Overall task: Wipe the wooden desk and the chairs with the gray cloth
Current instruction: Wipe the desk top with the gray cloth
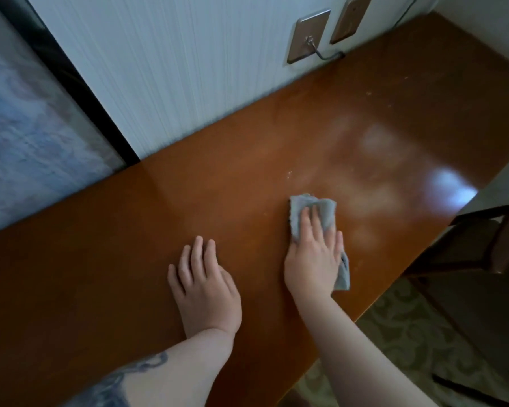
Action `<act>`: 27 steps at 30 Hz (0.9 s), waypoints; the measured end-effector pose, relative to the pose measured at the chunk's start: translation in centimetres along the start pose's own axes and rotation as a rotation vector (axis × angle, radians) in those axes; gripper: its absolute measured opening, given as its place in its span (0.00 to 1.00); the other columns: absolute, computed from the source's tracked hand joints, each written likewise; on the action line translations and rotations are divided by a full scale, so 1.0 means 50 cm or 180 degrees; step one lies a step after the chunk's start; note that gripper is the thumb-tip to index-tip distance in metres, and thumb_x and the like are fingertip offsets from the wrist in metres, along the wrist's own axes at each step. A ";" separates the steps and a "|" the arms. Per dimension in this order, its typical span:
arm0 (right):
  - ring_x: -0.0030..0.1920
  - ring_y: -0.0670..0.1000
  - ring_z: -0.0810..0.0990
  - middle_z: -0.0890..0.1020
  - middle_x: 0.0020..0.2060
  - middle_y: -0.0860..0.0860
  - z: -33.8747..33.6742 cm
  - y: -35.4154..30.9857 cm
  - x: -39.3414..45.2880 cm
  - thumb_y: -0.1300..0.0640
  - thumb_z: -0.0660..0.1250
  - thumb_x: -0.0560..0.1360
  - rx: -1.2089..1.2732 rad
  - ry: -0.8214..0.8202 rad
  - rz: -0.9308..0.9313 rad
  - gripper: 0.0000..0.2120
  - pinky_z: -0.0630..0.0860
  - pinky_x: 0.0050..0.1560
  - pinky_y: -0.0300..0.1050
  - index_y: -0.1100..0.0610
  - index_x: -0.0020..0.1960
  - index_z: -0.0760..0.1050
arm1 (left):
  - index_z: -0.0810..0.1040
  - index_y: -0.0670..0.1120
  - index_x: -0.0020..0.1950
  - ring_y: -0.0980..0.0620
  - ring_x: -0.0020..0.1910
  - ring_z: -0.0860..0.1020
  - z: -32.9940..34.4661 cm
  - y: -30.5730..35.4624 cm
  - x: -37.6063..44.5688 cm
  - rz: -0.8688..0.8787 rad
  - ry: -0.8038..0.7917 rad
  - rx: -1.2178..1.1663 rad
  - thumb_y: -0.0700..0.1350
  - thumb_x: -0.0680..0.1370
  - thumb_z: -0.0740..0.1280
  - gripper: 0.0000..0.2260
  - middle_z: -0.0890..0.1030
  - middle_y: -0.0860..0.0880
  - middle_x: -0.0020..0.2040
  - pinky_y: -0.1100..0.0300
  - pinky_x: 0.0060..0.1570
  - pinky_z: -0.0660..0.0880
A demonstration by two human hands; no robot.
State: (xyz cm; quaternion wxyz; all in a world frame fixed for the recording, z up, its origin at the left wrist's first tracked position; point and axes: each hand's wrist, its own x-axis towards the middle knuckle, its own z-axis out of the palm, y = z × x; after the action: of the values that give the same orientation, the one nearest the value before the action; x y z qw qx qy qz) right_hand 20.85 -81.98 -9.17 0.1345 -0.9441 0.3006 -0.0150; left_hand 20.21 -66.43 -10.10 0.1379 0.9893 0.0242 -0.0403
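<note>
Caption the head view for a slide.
Right hand presses gray cloth on wooden desk; left hand rests flat beside it.

The long, glossy, reddish-brown wooden desk [106,283] runs from the lower left to the upper right, its far edge flush against the wall. The top carries pale hazy smears toward the right end and small whitish specks near the middle and the far right corner. The small, crumpled gray cloth [321,210] lies flat on the desktop near the front edge, right of centre, partly covered; one end shows beyond the fingers, another at the side nearest the front edge. A dark wooden chair [479,245] stands just beside the desk's front edge at the right.
</note>
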 end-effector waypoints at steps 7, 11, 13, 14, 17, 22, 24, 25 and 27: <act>0.78 0.53 0.47 0.62 0.75 0.48 0.007 -0.059 -0.074 0.55 0.55 0.78 0.0199 -0.0378 -0.1636 0.27 0.40 0.76 0.52 0.52 0.77 0.58 | 0.70 0.46 0.70 0.44 0.73 0.63 -0.002 0.008 0.002 -0.0050 0.0071 0.0033 0.45 0.79 0.58 0.19 0.68 0.46 0.72 0.41 0.72 0.57; 0.77 0.50 0.40 0.54 0.78 0.45 0.001 -0.050 -0.011 0.53 0.54 0.81 0.0036 -0.0812 -0.1736 0.29 0.36 0.76 0.51 0.49 0.79 0.50 | 0.69 0.47 0.71 0.46 0.74 0.61 -0.002 0.008 -0.002 -0.0085 0.0084 0.0030 0.45 0.80 0.56 0.19 0.67 0.47 0.73 0.43 0.73 0.55; 0.78 0.50 0.42 0.52 0.78 0.45 -0.011 0.023 0.014 0.54 0.55 0.80 -0.0061 -0.0584 -0.1143 0.30 0.38 0.76 0.51 0.48 0.79 0.48 | 0.68 0.48 0.72 0.47 0.74 0.60 -0.005 0.010 -0.001 -0.0104 0.0104 0.0015 0.47 0.81 0.54 0.19 0.67 0.48 0.74 0.44 0.74 0.54; 0.78 0.50 0.44 0.53 0.78 0.45 -0.019 0.066 0.019 0.54 0.54 0.80 -0.0056 -0.0430 -0.0903 0.29 0.40 0.77 0.52 0.48 0.79 0.49 | 0.68 0.48 0.72 0.47 0.74 0.60 -0.006 0.010 -0.002 -0.0093 0.0102 0.0037 0.47 0.81 0.53 0.20 0.67 0.48 0.74 0.44 0.74 0.54; 0.78 0.52 0.51 0.59 0.77 0.47 -0.038 0.163 0.006 0.55 0.55 0.80 0.0033 0.0000 -0.0322 0.28 0.45 0.77 0.53 0.51 0.79 0.54 | 0.69 0.47 0.72 0.45 0.73 0.62 -0.007 0.018 -0.004 -0.0099 0.0145 0.0194 0.46 0.81 0.54 0.19 0.69 0.46 0.73 0.43 0.73 0.57; 0.77 0.53 0.53 0.61 0.75 0.45 -0.045 0.098 -0.029 0.59 0.59 0.78 0.0538 0.0027 -0.0776 0.28 0.41 0.76 0.49 0.50 0.77 0.60 | 0.74 0.45 0.62 0.41 0.64 0.69 -0.009 0.093 0.040 -0.0787 0.0394 -0.0122 0.42 0.76 0.63 0.14 0.74 0.42 0.62 0.43 0.72 0.57; 0.78 0.52 0.50 0.61 0.75 0.44 -0.027 0.055 -0.036 0.55 0.54 0.78 0.0332 -0.0443 -0.1937 0.26 0.41 0.76 0.51 0.48 0.76 0.62 | 0.73 0.45 0.63 0.41 0.67 0.67 0.005 0.132 0.055 -0.0837 0.0568 -0.0440 0.40 0.74 0.64 0.16 0.73 0.43 0.65 0.44 0.73 0.54; 0.78 0.51 0.48 0.60 0.76 0.44 -0.018 0.050 -0.028 0.53 0.53 0.79 0.0161 -0.0609 -0.2226 0.25 0.41 0.76 0.52 0.47 0.76 0.61 | 0.73 0.45 0.64 0.43 0.69 0.65 0.014 0.148 0.058 -0.0864 0.0644 -0.0579 0.40 0.74 0.64 0.18 0.71 0.43 0.68 0.44 0.74 0.52; 0.78 0.51 0.45 0.58 0.76 0.44 -0.019 0.074 0.011 0.53 0.55 0.80 0.0038 -0.0656 -0.1927 0.26 0.37 0.75 0.52 0.46 0.77 0.58 | 0.71 0.46 0.68 0.45 0.73 0.61 0.029 0.166 0.059 -0.1008 0.0664 -0.0646 0.41 0.76 0.61 0.19 0.67 0.45 0.72 0.44 0.74 0.50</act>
State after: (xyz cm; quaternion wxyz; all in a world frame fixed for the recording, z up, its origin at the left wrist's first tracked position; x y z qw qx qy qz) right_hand 19.12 -85.43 -9.25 0.1592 -0.9864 -0.0094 0.0395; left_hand 23.56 -74.72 -9.50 0.2256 0.9530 0.1974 0.0438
